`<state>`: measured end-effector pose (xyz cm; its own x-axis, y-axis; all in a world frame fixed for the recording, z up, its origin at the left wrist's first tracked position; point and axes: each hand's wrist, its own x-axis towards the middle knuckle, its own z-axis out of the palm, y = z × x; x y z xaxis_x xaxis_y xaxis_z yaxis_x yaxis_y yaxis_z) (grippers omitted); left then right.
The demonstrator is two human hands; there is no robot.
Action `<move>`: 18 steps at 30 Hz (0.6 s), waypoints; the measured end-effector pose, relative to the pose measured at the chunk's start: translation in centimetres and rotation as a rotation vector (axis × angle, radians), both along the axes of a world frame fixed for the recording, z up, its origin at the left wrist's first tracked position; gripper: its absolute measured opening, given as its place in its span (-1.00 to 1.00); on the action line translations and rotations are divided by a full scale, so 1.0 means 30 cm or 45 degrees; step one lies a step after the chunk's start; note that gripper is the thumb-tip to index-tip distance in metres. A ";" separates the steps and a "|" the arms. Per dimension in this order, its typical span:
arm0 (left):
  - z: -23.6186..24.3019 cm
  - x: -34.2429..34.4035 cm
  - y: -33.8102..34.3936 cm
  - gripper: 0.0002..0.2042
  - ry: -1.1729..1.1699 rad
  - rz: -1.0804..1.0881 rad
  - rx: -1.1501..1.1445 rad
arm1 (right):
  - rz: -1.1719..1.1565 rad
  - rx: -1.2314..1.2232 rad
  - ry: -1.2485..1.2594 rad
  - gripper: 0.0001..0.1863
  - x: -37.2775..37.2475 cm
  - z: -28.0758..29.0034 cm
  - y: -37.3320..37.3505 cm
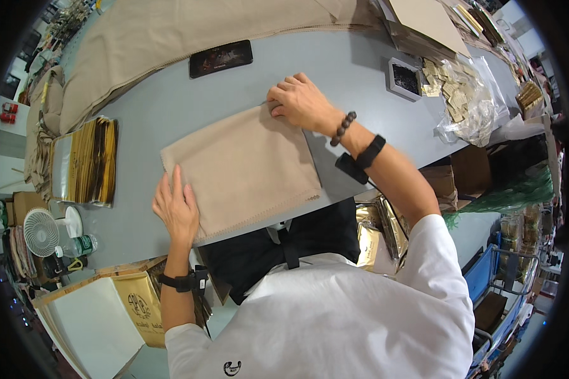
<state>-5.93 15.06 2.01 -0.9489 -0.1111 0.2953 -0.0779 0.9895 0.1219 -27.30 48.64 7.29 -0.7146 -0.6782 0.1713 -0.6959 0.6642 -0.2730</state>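
Observation:
A folded beige cloth (pixel 243 174) with zigzag-stitched edges lies on the grey table in front of me, its near edge close to the table's front. My left hand (pixel 177 205) rests along the cloth's left edge, fingers stretched out and pointing away from me. At the far right corner, my right hand (pixel 300 101) has its fingers curled and pinched on the cloth. Its thumb and fingertips partly hide that corner. Beyond the hands a dark phone (pixel 221 59) lies flat beside a large spread of the same beige fabric (pixel 171 28).
Packets in gold wrapping (pixel 88 161) are stacked on the left, above a white fan (pixel 42 232) and a bottle (pixel 79 245). At the right are a small box of black bits (pixel 404 79), a plastic bag of pale tags (pixel 464 95) and a cardboard box (pixel 423 25).

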 end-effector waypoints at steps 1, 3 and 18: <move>-0.002 -0.003 0.005 -0.49 -0.005 0.010 0.005 | -0.016 -0.024 0.240 -0.73 0.032 -0.010 0.005; -0.005 -0.001 0.014 -0.50 0.011 0.023 0.001 | -0.041 -0.116 0.419 -0.57 0.117 -0.033 0.030; -0.033 0.005 0.065 -0.49 0.044 0.044 0.047 | -0.466 -0.415 0.214 -0.82 0.230 -0.061 0.523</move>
<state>-5.80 17.01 1.02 -0.9336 -0.1550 0.3230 -0.1069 0.9811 0.1615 -20.40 64.32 5.46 -0.8395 -0.2814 0.4648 -0.4860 0.7714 -0.4108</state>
